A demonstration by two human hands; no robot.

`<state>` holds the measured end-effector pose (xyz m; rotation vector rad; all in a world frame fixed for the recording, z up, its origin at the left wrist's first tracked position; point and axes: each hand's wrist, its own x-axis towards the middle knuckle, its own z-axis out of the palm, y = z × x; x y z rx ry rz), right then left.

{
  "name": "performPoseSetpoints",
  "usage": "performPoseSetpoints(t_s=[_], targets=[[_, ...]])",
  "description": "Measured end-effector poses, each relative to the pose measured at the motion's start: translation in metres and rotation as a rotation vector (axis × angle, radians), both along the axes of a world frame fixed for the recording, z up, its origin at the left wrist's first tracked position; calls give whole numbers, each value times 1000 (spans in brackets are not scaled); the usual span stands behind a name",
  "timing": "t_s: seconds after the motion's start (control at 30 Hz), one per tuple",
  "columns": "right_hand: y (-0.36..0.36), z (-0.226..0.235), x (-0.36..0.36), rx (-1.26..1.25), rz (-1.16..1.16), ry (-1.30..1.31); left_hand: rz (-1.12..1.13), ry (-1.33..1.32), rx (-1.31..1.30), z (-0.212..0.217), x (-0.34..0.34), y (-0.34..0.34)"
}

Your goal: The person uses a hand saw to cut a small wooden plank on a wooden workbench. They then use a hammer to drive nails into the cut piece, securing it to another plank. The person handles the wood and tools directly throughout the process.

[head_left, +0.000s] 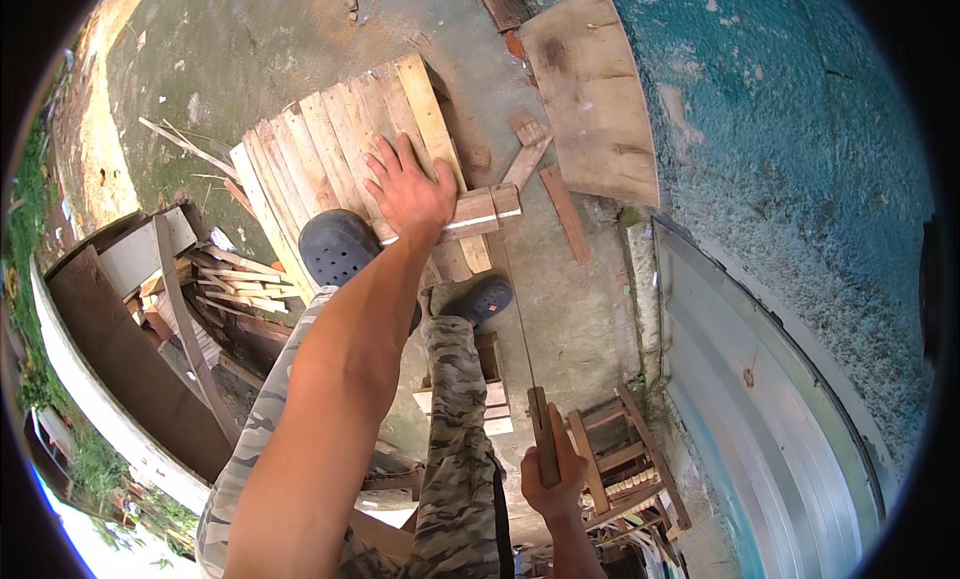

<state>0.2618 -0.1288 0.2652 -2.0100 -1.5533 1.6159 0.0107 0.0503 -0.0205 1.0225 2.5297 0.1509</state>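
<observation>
Now scraps of wood [245, 289] crowd a curved, white-rimmed container [85, 384]; left fingers [406, 153] splay over slats [320, 149], right fingers [532, 484] grip a saw [545, 439].

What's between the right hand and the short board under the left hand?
In the head view, the saw's thin blade spans that stretch, running from the handle in the right hand up to the short board.

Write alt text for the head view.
A person's right hand grips a handsaw, its thin blade running toward a wooden plank under the spread left hand. The plank lies across a slatted wooden platform; a blue wall stands right.
</observation>
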Motion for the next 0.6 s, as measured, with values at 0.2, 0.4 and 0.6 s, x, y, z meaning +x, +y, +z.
performPoseSetpoints(t_s=[0.2, 0.4, 0.6], targets=[[132, -145, -77, 116, -149, 176, -20, -16, -14, 0, 1, 1], [65, -110, -45, 49, -32, -8, 16, -41, 58, 2, 0, 2], [49, -17, -31, 169, 95, -57, -13, -19, -35, -2, -2, 2]])
